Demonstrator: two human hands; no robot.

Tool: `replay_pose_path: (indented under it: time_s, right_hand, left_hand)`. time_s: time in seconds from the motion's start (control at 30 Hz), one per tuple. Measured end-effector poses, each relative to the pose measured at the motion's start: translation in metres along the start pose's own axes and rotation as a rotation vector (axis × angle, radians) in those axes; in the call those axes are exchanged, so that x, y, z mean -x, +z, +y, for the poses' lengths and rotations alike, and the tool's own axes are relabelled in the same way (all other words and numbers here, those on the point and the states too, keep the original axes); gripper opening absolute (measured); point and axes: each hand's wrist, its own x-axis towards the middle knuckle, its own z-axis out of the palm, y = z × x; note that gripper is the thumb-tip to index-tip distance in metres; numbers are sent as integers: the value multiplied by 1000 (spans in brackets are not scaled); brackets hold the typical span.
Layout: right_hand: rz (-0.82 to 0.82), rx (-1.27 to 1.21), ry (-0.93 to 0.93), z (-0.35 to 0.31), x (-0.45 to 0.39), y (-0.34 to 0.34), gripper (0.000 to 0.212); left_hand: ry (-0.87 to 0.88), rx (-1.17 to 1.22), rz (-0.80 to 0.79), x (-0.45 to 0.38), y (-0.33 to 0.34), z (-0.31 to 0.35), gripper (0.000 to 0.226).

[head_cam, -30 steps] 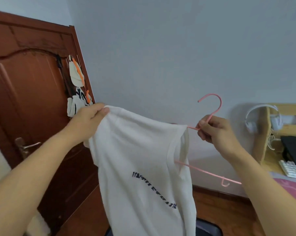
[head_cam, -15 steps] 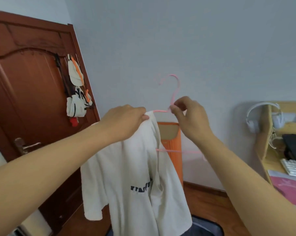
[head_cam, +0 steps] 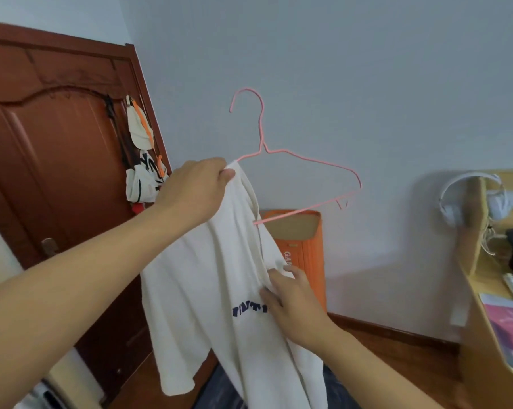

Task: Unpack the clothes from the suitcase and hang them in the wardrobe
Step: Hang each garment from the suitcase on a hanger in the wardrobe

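Mid-hangering: left hand [head_cam: 200, 191] pinches T-shirt [head_cam: 216, 290] on hanger [head_cam: 302, 160]; right hand [head_cam: 295, 305] grips fabric below it (right shoulder needs threading).

The left hand [head_cam: 196, 190] pinches the white T-shirt [head_cam: 219, 290] at its top, on the pink hanger [head_cam: 305, 160]. The right hand [head_cam: 293, 302] grips the shirt's front below the hanger. An orange bin [head_cam: 308, 246] stands behind the shirt.

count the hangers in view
1: a pink hanger held up before the wall, one end inside the white shirt that both hands hold. More may be out of view.
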Motion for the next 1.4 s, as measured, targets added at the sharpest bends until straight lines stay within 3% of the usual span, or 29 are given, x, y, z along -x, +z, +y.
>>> replay_pose_path:
  time_s: [0.1,0.2,0.3,0.43,0.53,0.7,0.8,0.9,0.97,1.03,1.1,1.13,1.2,1.3,1.4]
  right_hand:
    - [-129,351,-201,42,19,-29,7]
    - [-31,547,-221,99,22,-85,60]
    - [-22,747,-316,106,2,-125,77]
    - [38,780,-584,87,-11,-140,58]
    - [35,763,-699,75,-13,-139,45]
    - [40,740,-721,62,-16,-144,33]
    - [27,845,-662,60,-24,-149,25]
    - [75,716,-591,30,-44,-140,14]
    - [149,522,-573,2,-57,-125,21]
    - [170,378,-421,-9,-64,-113,37]
    - [47,339,-201,2,-60,-114,50]
    - [-37,344,-161,11,-57,-117,41]
    - [-86,362,-147,21,-48,-125,24]
    - [-15,252,-99,15,-43,-130,29]
    - [-78,0,-61,3,-31,-136,33]
  left_hand:
    - [84,-230,167,20,-11,-30,36]
    - [201,-197,131,52,-10,-74,54]
    - [284,-108,101,72,8,-104,73]
    - [390,-161,293,76,14,-131,59]
    - [373,-247,360,79,10,-147,53]
    - [468,-426,242,90,19,-161,22]
    - [519,-456,207,99,30,-151,23]
    - [485,-407,164,100,46,-126,32]
    - [329,-335,114,102,52,-107,41]
    - [125,-200,132,104,49,-92,44]
    - [9,-23,158,107,39,-84,47]
    - [-4,41,178,110,34,-82,49]
    - [22,105,196,113,25,-80,51]
    - [86,141,197,115,21,-80,53]
    - [223,74,267,118,18,-84,52]
